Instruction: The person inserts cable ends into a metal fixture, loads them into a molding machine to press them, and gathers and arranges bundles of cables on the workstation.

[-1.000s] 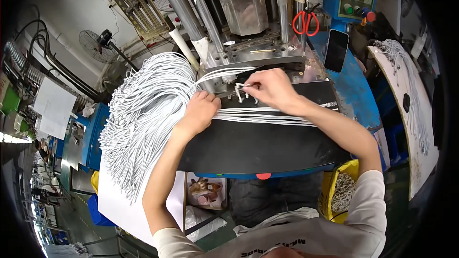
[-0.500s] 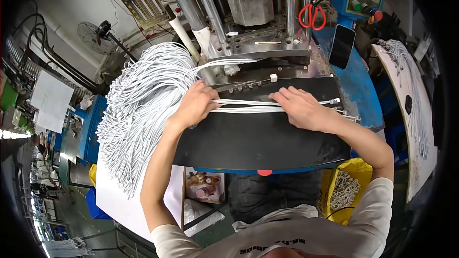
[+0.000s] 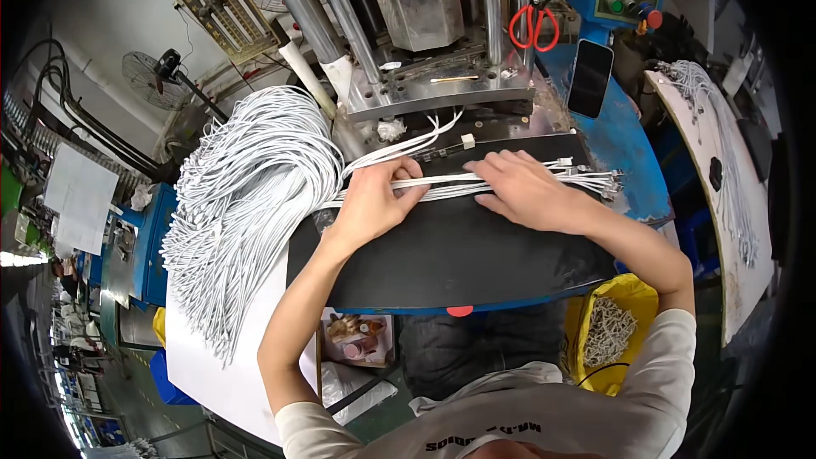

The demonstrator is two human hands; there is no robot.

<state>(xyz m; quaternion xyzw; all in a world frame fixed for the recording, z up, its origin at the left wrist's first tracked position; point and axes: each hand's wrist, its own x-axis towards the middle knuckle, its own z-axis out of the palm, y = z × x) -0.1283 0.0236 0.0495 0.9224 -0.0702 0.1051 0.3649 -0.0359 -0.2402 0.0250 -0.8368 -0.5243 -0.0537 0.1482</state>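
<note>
Several white cables [image 3: 450, 188] stretch across the black work surface [image 3: 459, 255] in front of the press. My left hand [image 3: 374, 204] is closed around them, thumb and fingers curled. Farther right, my right hand [image 3: 531, 191] bends over the same cables, its palm hiding part of them. Their metal-tipped ends [image 3: 605, 181] stick out to the right of it. At my left lies a large heap of white cables [image 3: 255, 178]. A few other strands [image 3: 408, 146] run from the heap toward the press, behind my left hand.
The press's metal plate [image 3: 433, 93] stands behind the work surface. A small pale block [image 3: 467, 141] sits before it. Red-handled scissors [image 3: 534, 30] hang at the back right, near a phone [image 3: 590, 76]. Below right is a yellow bin [image 3: 578, 314] of small pale pieces.
My left hand has moved right and slightly down along the cables. More cable ends now show bunched at the right. The strands toward the press have shifted. The whole view has turned slightly.
</note>
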